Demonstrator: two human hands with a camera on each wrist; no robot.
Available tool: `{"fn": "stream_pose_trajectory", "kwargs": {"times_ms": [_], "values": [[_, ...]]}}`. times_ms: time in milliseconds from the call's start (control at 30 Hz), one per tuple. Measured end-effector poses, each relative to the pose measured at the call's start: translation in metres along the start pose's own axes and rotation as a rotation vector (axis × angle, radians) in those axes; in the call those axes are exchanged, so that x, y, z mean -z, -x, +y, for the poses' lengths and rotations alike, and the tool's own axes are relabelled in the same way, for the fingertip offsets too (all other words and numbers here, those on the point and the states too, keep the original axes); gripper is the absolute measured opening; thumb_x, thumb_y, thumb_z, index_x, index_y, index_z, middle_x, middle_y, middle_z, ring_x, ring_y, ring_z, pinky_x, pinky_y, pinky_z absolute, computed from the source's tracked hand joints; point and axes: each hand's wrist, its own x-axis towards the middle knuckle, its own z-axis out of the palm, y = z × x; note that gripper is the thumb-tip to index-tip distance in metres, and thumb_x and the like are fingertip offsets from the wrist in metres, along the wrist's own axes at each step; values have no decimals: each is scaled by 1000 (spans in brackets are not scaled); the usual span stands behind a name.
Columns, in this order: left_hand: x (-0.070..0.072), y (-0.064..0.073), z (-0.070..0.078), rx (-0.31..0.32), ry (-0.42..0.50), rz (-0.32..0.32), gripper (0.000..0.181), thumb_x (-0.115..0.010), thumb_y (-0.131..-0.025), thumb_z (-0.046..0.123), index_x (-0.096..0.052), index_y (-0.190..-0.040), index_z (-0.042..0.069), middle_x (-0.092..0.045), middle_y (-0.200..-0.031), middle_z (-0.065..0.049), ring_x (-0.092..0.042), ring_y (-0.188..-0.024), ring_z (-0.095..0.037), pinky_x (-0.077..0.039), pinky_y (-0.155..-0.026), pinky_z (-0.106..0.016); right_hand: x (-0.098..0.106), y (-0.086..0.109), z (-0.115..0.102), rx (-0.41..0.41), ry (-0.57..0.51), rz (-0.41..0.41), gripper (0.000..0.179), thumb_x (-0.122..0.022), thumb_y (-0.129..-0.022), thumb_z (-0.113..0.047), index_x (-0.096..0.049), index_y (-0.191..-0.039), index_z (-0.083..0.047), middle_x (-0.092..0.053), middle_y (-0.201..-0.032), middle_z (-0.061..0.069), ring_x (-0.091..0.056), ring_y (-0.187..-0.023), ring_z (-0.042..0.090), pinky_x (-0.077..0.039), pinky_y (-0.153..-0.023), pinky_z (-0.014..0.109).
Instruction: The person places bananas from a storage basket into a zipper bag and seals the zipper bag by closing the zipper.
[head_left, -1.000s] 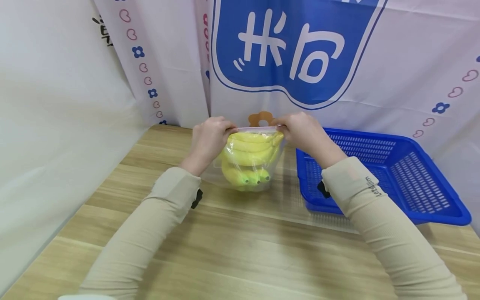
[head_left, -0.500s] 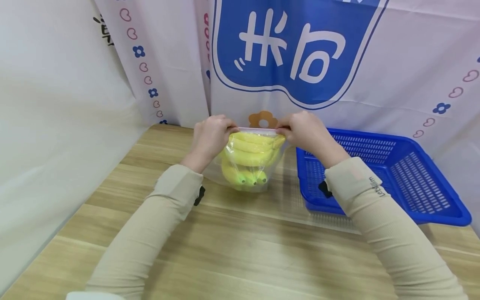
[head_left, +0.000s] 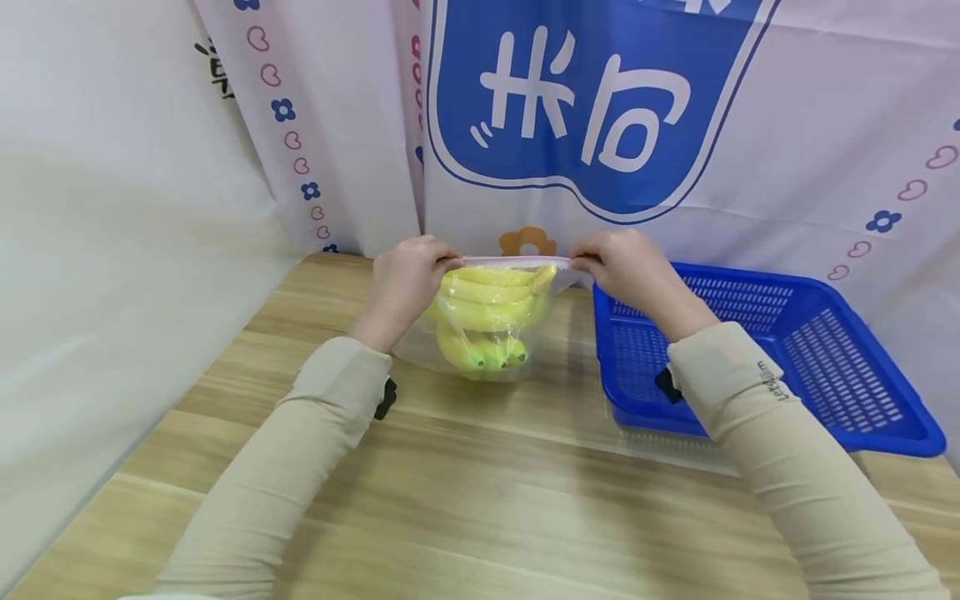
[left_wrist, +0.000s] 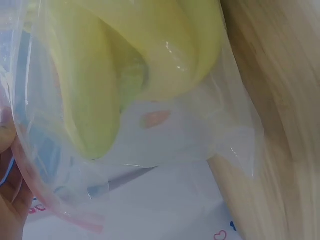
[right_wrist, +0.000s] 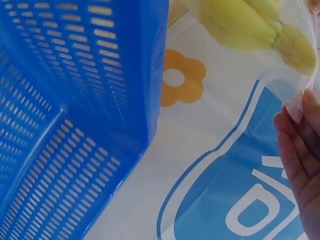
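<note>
A bunch of yellow bananas (head_left: 491, 312) lies inside a clear zip bag (head_left: 420, 346) with a pinkish zip strip along its top. My left hand (head_left: 408, 279) pinches the bag's top edge at the left end. At the opposite end, my right hand (head_left: 626, 267) pinches the same strip between thumb and fingers. The strip stretches nearly straight between both hands. Through the plastic, the left wrist view shows the banana tips (left_wrist: 95, 125) close up. In the right wrist view the bag's corner (right_wrist: 297, 107) sits between my thumb and fingertips.
A blue perforated basket (head_left: 765, 329) stands to the right, partly behind my right forearm. The wooden table (head_left: 480, 500) runs under everything. Behind it hangs a white printed cloth (head_left: 360, 125) with a blue emblem, and pale cloth covers the left side.
My hands have moved apart along the strip, the left slightly left and the right to the right. More of the strip shows between them, and the bananas shifted slightly left.
</note>
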Motion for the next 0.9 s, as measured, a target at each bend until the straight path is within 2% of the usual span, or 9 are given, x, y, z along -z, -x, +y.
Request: {"fn": "stream_pose_trajectory", "kwargs": {"times_ms": [133, 267, 367, 467, 567, 700, 800, 900], "values": [[-2, -1, -4, 38, 34, -18, 24, -60, -93, 29, -73, -104, 13, -72, -105, -7, -67, -94, -26, -54, -75, -40, -6, -1, -1, -20, -14, 28, 23, -60, -94, -18, -72, -104, -2, -73, -100, 16, -68, -90, 29, -55, -84, 44], [-3, -2, -13, 97, 78, -41, 35, -61, -92, 35, -66, -118, 11, -65, -123, -12, -59, -112, -32, -46, -97, -45, -12, 1, -2, -90, -82, 48, 22, -57, -96, -16, -70, -104, 0, -71, -102, 18, -66, -89, 30, -55, -81, 44], [-5, 0, -22, 218, 151, -60, 57, -60, -91, 44, -53, -134, 9, -50, -140, -18, -44, -129, -37, -32, -111, -52, -18, 3, -2, -169, -151, 66, 23, -54, -97, -15, -67, -107, 1, -69, -105, 19, -63, -88, 30, -54, -79, 43], [-8, 4, -33, 350, 264, -95, 78, -57, -89, 56, -35, -146, 7, -32, -150, -23, -31, -138, -42, -26, -114, -58, -23, 4, -5, -277, -237, 57, 30, -49, -100, -21, -64, -114, 1, -67, -111, 19, -61, -88, 29, -53, -78, 42], [-9, 9, -42, 411, 360, -170, 89, -47, -89, 65, -21, -151, 8, -21, -155, -26, -26, -140, -45, -27, -113, -62, -27, 3, -8, -406, -378, -30, 42, -38, -103, -32, -56, -127, -2, -63, -119, 20, -63, -91, 31, -55, -79, 41], [-9, 16, -50, 402, 416, -313, 88, -29, -92, 70, -13, -153, 9, -19, -157, -25, -25, -141, -48, -24, -112, -65, -31, 1, -13, -556, -632, -198, 61, -24, -103, -46, -34, -146, -4, -55, -130, 26, -65, -106, 38, -58, -84, 40], [-9, 19, -51, 409, 445, -390, 86, -23, -92, 71, -11, -154, 12, -21, -156, -26, -33, -137, -48, -36, -106, -62, -35, 0, -16, -620, -736, -268, 73, -17, -100, -56, -21, -151, -5, -52, -134, 30, -62, -111, 42, -59, -80, 38], [-11, 19, -52, 415, 501, -433, 83, -24, -93, 68, -11, -154, 13, -23, -155, -27, -42, -130, -48, -50, -95, -54, -39, 0, -16, -649, -754, -294, 82, -12, -96, -64, -17, -152, -5, -52, -132, 32, -63, -108, 44, -60, -73, 35]]}}
